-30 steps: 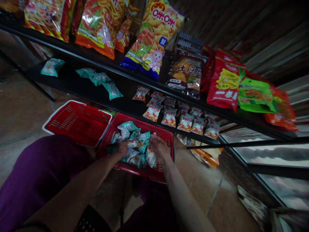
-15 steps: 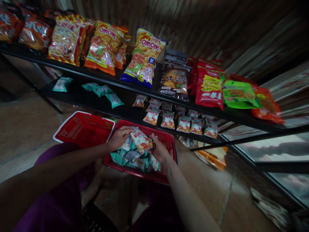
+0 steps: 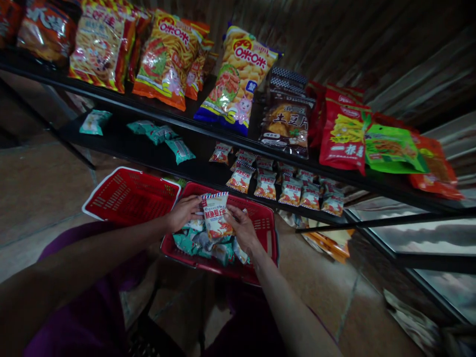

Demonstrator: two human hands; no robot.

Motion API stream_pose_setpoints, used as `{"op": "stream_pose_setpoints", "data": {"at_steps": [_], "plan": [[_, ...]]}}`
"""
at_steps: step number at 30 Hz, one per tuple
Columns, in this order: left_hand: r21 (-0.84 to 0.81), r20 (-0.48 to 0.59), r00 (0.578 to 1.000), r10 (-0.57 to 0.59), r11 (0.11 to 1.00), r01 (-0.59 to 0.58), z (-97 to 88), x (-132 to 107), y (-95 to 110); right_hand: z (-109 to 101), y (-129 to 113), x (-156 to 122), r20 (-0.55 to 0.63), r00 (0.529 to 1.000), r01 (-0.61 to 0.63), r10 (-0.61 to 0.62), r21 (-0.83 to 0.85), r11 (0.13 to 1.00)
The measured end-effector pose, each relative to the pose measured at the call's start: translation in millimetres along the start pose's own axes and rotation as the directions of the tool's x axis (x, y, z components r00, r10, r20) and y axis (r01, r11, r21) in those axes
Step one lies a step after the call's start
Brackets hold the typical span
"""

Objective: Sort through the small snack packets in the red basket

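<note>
A small white and orange snack packet (image 3: pixel 215 216) with red lettering stands nearly upright above the red basket (image 3: pixel 266 233). My right hand (image 3: pixel 241 229) grips its right side, thumb on the front. My left hand (image 3: pixel 183 214) is at the packet's left edge, its fingertips partly hidden, and seems to hold that side. Under both hands, teal snack packets (image 3: pixel 186 243) and some paler ones lie heaped in the basket.
Left of this basket sits a second red basket (image 3: pixel 128 196) with a white rim. On the lower shelf (image 3: pixel 203 171) are more teal packets (image 3: pixel 180 149) and rows of white-orange packets (image 3: pixel 266 184). Large snack bags (image 3: pixel 238 82) line the upper shelf. A black metal leg (image 3: pixel 78 151) stands at left.
The snack packet has turned from slanted to nearly upright, its front lettering now facing me. The view has shifted slightly, so the shelves appear moved.
</note>
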State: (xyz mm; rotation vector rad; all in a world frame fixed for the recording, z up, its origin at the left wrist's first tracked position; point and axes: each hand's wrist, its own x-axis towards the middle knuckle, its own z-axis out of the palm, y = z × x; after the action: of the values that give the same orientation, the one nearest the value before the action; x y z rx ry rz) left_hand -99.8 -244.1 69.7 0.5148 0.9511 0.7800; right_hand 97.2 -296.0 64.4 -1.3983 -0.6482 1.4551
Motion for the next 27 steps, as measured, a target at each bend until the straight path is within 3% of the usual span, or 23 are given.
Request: {"op": "stream_pose_setpoints", "data": {"at_steps": [7,14,18,22,27], "plan": [[0.101,-0.066,0.998,0.017,0.995,-0.010,8.5,14,8,-4,3,8,0.052,0.997,-0.051,0.052,-0.014,0.999],[0.143,-0.117,0.993,0.028,0.990,-0.011,11.2,24,9,-3,2,15,-0.065,0.989,-0.125,0.130,0.067,0.990],[0.121,-0.195,0.978,0.081,0.991,-0.058,7.5,29,13,-5,3,17,-0.187,0.948,-0.227,0.257,0.168,0.959],[0.103,-0.246,0.960,0.137,0.988,-0.114,3.7,33,18,-3,3,14,-0.088,0.923,-0.353,0.375,0.196,0.915],[0.084,-0.265,0.952,0.152,0.987,-0.134,3.4,32,18,9,3,3,0.082,0.940,-0.338,0.330,0.122,0.933]]}}
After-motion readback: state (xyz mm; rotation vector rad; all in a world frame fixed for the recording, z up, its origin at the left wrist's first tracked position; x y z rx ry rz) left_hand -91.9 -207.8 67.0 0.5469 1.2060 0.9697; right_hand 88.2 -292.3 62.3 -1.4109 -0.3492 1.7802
